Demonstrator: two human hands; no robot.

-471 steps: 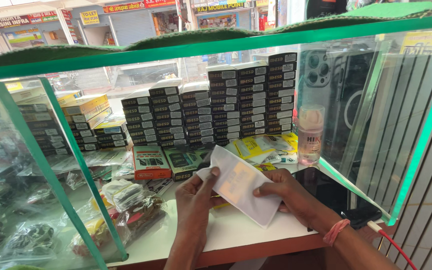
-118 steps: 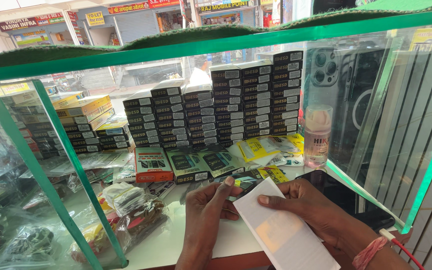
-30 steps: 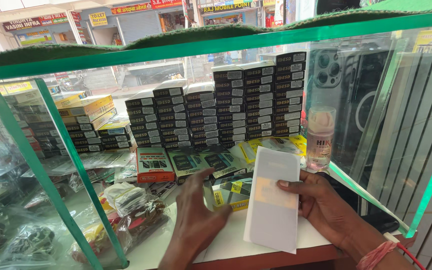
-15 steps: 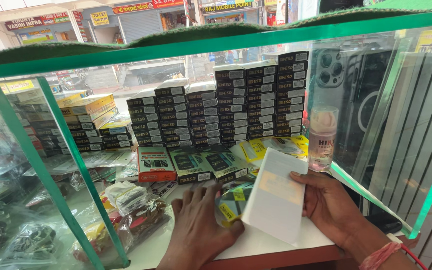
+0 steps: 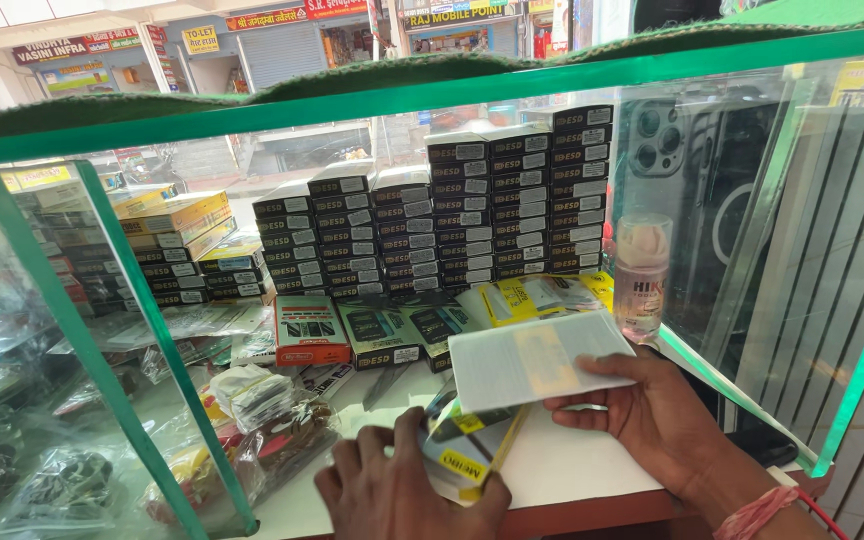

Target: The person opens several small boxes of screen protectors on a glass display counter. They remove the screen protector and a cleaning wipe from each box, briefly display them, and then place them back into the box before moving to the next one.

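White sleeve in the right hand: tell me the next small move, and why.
Probably lower the white sleeve flat onto the bare shelf beside the yellow packet. The right hand pinches it only at one edge, so it hangs in the air over the packet, while the left hand presses that packet down.

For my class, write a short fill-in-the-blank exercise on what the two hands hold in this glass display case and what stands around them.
1. The right hand holds a flat ______ packet above the shelf.
2. The left hand rests on a packet with a ______ edge.
3. Behind the hands stand stacks of ______ boxes.
4. The clear bottle stands to the ______ of those stacks.

Missing words: white; yellow; black; right
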